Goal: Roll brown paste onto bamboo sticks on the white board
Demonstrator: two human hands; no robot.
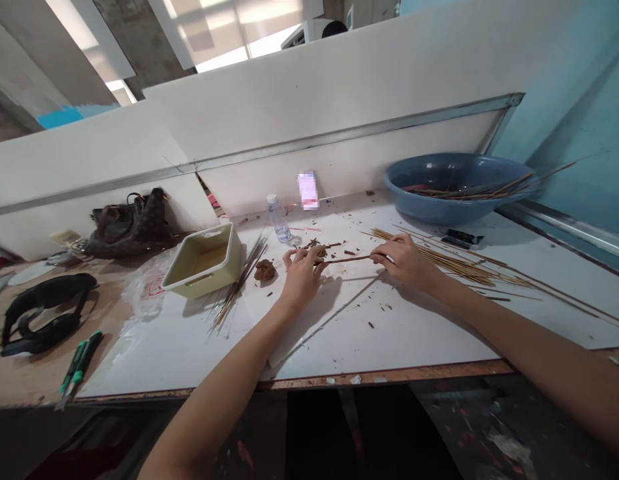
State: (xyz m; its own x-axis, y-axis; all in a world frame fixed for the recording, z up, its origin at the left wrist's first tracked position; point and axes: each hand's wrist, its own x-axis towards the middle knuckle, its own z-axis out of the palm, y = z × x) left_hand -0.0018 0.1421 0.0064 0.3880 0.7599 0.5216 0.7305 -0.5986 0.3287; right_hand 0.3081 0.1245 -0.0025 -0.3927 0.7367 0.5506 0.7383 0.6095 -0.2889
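Observation:
A thin brown stick (347, 259) stretches level between my two hands, just above the white table top. My left hand (304, 270) pinches its left end with thumb and fingers. At the other end my right hand (398, 259) grips the stick between thumb and fingertips. Small dark brown crumbs and bits lie on the table around and behind the hands. Left of my left hand sits a lump of brown clay-like material (264, 270). To the right, partly behind my right forearm, lies a spread bundle of yellowish-brown thin sticks (452, 261).
A cream plastic bin (202, 288) stands left, beside a bundle of thin wires (239, 287). Behind are a clear bottle (278, 220) and a phone-like screen (308, 190). A blue basin (449, 210) holding sticks stands back right. Green-black tools (82, 360) lie front left.

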